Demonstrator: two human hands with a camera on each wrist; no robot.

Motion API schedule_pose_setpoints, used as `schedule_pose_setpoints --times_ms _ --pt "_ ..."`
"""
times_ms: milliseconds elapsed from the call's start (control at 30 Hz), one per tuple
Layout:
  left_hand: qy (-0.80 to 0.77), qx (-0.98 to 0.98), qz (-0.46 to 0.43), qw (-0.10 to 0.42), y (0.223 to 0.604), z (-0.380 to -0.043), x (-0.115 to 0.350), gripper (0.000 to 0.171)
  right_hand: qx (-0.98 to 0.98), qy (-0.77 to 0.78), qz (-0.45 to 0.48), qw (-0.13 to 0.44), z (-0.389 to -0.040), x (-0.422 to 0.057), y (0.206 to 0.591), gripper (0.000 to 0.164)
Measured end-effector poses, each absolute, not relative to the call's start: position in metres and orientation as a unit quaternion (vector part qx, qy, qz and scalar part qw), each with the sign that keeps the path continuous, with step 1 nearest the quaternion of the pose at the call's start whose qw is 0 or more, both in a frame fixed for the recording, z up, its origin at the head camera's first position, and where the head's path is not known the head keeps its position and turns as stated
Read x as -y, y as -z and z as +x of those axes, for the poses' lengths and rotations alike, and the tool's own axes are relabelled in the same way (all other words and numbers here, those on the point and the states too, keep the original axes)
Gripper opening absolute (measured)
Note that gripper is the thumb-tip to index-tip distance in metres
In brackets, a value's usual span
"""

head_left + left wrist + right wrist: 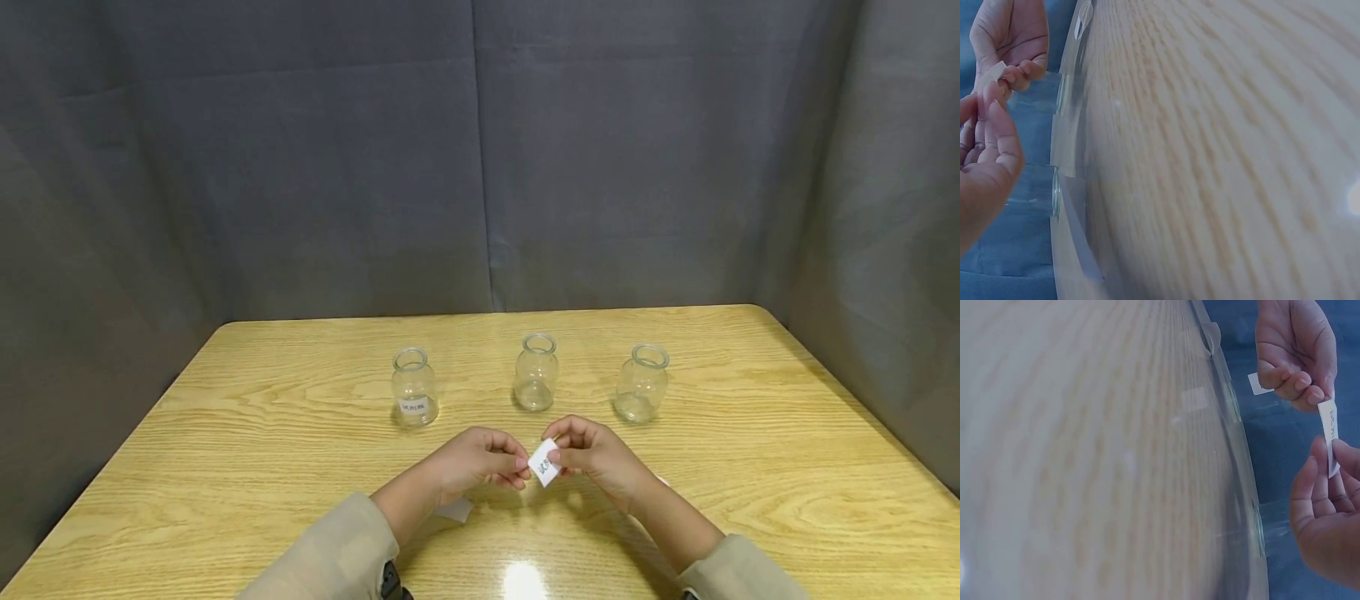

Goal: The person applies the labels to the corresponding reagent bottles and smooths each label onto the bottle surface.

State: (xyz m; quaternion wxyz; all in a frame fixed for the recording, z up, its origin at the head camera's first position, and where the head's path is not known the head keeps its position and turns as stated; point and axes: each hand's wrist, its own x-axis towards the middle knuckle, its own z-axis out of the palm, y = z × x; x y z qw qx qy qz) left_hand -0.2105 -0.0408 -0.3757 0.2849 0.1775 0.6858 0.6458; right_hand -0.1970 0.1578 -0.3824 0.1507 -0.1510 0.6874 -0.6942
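Note:
A small white label (543, 463) with dark handwritten characters is held between both hands above the table. My right hand (596, 458) pinches it between thumb and fingers. At its opposite corner, my left hand (483, 458) has thumb and fingertip pinched on the edge. The right wrist view shows the label (1329, 434) nearly edge-on, spanning the two hands' fingertips. Beyond the hands stand three clear glass jars: a left jar (412, 379) with a similar white label low on its front, a middle jar (536, 371) and a right jar (642, 383), both without a visible label.
A pale sheet of paper (455, 510) lies on the wood-grain table (285, 383) beneath the left wrist, partly hidden by it. Another white scrap (662, 481) peeks out behind the right wrist. Dark grey curtain (360, 183) surrounds the table's back and sides.

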Motion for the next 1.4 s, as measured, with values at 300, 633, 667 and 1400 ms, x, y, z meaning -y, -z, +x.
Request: schedule_pose_setpoints --times_ms 300,633,667,1400 --pt "-0.645 -0.687 0.178 0.283 0.3757 -0.2103 0.0388 0.014 -0.691 0.693 -0.145 0.146 -0.1987 -0.1564 0.3857 0.02" --pt "-0.645 -0.702 0.16 0.255 0.3778 -0.2111 0.0378 0.015 -0.695 0.692 -0.141 0.133 -0.1969 -0.1516 0.3831 0.024" --pt "-0.645 -0.704 0.159 0.251 0.378 -0.211 0.0379 0.015 -0.697 0.69 -0.141 0.133 -0.1967 -0.1513 0.3828 0.025" --pt "-0.632 -0.734 0.139 0.206 0.3787 -0.2114 0.0408 0.011 -0.74 0.651 -0.122 0.116 -0.1935 -0.1495 0.38 0.029"
